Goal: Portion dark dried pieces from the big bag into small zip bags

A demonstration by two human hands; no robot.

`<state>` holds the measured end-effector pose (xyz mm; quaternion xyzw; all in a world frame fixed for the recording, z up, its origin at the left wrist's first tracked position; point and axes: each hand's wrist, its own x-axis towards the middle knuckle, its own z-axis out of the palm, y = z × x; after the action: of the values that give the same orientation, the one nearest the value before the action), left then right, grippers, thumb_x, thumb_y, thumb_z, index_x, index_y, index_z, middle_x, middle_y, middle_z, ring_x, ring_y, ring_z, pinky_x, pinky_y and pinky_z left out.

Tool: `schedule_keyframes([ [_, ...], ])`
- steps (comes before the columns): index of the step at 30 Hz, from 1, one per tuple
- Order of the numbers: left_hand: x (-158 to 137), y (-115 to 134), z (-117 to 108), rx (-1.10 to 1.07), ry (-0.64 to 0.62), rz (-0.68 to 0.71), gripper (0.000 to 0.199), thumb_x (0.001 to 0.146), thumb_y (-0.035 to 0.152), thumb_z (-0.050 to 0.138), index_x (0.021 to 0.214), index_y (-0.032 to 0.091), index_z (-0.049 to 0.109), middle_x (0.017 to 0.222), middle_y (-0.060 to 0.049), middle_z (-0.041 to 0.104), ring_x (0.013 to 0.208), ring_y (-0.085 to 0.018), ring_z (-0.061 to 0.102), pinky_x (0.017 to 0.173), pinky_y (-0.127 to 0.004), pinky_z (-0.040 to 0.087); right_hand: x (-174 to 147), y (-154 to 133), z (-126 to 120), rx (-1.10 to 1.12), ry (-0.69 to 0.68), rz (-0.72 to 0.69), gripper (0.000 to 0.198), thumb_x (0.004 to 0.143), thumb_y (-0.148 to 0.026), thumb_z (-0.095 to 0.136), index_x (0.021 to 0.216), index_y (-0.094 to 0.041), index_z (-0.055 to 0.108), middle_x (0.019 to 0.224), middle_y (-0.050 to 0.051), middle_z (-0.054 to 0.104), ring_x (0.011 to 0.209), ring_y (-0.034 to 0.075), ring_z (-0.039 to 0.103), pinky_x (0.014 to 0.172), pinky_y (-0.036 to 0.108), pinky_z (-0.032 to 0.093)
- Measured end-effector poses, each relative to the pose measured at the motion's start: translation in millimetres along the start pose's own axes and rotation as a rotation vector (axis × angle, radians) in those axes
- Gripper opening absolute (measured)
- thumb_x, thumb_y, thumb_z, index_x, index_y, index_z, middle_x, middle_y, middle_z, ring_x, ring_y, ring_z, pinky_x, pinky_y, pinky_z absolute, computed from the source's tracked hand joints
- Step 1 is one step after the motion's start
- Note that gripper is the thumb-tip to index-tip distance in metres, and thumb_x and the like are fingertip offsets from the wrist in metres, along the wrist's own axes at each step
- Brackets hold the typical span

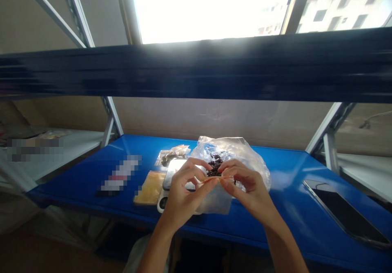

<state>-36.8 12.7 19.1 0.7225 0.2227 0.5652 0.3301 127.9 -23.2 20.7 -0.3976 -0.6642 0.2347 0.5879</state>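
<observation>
Between both hands hangs a small clear zip-lock bag (217, 201), held by its orange-edged top. My left hand (188, 187) pinches the left part of that edge, and my right hand (243, 179) pinches the right part. The bag's mouth shows as a narrow slit; I cannot tell whether it is sealed. Just behind the hands, a large clear plastic bag (254, 160) lies spread out with dark dried pieces (216, 160) in it. A white kitchen scale (168, 182) sits partly hidden behind my left hand.
Left of the scale lies a bag of yellowish contents (150, 188), with a bag of greyish-brown contents (176, 154) behind. A phone (343, 211) rests at the right of the blue shelf (281, 216). A blue beam (196, 71) crosses above; metal posts flank both sides.
</observation>
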Motion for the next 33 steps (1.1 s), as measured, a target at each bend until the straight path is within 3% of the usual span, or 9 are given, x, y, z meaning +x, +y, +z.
schedule_keyframes([
  [4, 0, -3, 4, 0.041, 0.06, 0.076, 0.024, 0.078, 0.014, 0.068, 0.058, 0.017, 0.055, 0.081, -0.002, 0.063, 0.081, -0.014, 0.062, 0.056, -0.018, 0.047, 0, 0, 2, -0.015, 0.019, 0.025, 0.02, 0.081, -0.03, 0.067, 0.064, -0.02, 0.061, 0.089, 0.005, 0.059, 0.076, 0.015, 0.06, 0.051, 0.022, 0.045],
  [8, -1, -4, 11, 0.173, 0.147, 0.296, 0.021, 0.076, 0.008, 0.069, 0.06, 0.017, 0.059, 0.078, -0.002, 0.064, 0.074, -0.012, 0.064, 0.056, -0.018, 0.049, 0, 3, -3, -0.073, 0.067, 0.036, 0.024, 0.08, -0.032, 0.068, 0.061, -0.02, 0.06, 0.092, 0.006, 0.061, 0.083, 0.019, 0.061, 0.055, 0.024, 0.048],
  [12, -4, -2, 10, 0.197, 0.073, 0.376, 0.01, 0.075, 0.012, 0.073, 0.068, 0.016, 0.066, 0.092, -0.007, 0.068, 0.081, -0.016, 0.067, 0.061, -0.022, 0.053, 0, 6, -18, -0.128, 0.061, -0.025, 0.019, 0.077, -0.03, 0.071, 0.061, -0.022, 0.066, 0.088, 0.006, 0.063, 0.093, 0.022, 0.059, 0.067, 0.028, 0.05],
  [18, -5, 5, -18, 0.218, -0.174, 0.232, 0.009, 0.083, 0.015, 0.064, 0.082, 0.02, 0.072, 0.077, -0.001, 0.073, 0.071, -0.013, 0.067, 0.068, -0.023, 0.053, -3, 1, -23, -0.046, -0.173, -0.087, 0.01, 0.076, -0.027, 0.074, 0.067, -0.024, 0.07, 0.079, 0.004, 0.064, 0.074, 0.017, 0.061, 0.063, 0.028, 0.051],
  [19, -5, 4, -25, 0.25, -0.132, 0.197, 0.01, 0.084, 0.016, 0.063, 0.081, 0.02, 0.071, 0.077, -0.001, 0.073, 0.071, -0.013, 0.066, 0.067, -0.022, 0.052, -4, 0, -20, -0.041, -0.199, -0.071, 0.001, 0.077, -0.027, 0.073, 0.076, -0.026, 0.072, 0.081, 0.004, 0.065, 0.072, 0.016, 0.06, 0.06, 0.026, 0.051],
  [22, -3, -2, -53, 0.287, 0.122, 0.026, 0.006, 0.085, 0.023, 0.062, 0.082, 0.02, 0.067, 0.081, -0.002, 0.072, 0.076, -0.014, 0.066, 0.063, -0.02, 0.049, -5, -1, -12, -0.06, -0.244, 0.0, 0.023, 0.08, -0.026, 0.07, 0.102, -0.031, 0.07, 0.088, 0.003, 0.067, 0.066, 0.013, 0.06, 0.056, 0.023, 0.05],
  [26, 0, -19, -102, 0.168, 0.345, -0.198, 0.027, 0.085, 0.04, 0.057, 0.101, 0.018, 0.057, 0.07, 0.0, 0.067, 0.069, -0.016, 0.064, 0.056, -0.021, 0.046, -5, 3, -10, -0.032, -0.237, 0.04, 0.024, 0.083, -0.027, 0.067, 0.106, -0.032, 0.068, 0.08, 0.001, 0.065, 0.066, 0.013, 0.06, 0.058, 0.023, 0.051],
  [29, -3, -35, -134, 0.327, 0.187, -0.351, 0.037, 0.08, 0.042, 0.061, 0.11, 0.02, 0.058, 0.068, 0.0, 0.065, 0.071, -0.018, 0.064, 0.057, -0.023, 0.046, -6, 9, -13, 0.094, -0.207, 0.024, 0.029, 0.082, -0.029, 0.069, 0.11, -0.034, 0.066, 0.068, -0.001, 0.059, 0.066, 0.014, 0.059, 0.058, 0.023, 0.05],
  [33, -8, -58, -153, 0.559, 0.066, -0.472, 0.041, 0.078, 0.042, 0.06, 0.112, 0.019, 0.061, 0.073, -0.003, 0.069, 0.073, -0.022, 0.066, 0.064, -0.029, 0.047, -9, 15, -11, 0.383, -0.243, -0.025, 0.035, 0.08, -0.041, 0.069, 0.113, -0.037, 0.061, 0.062, -0.004, 0.052, 0.044, 0.009, 0.046, 0.04, 0.02, 0.037],
])
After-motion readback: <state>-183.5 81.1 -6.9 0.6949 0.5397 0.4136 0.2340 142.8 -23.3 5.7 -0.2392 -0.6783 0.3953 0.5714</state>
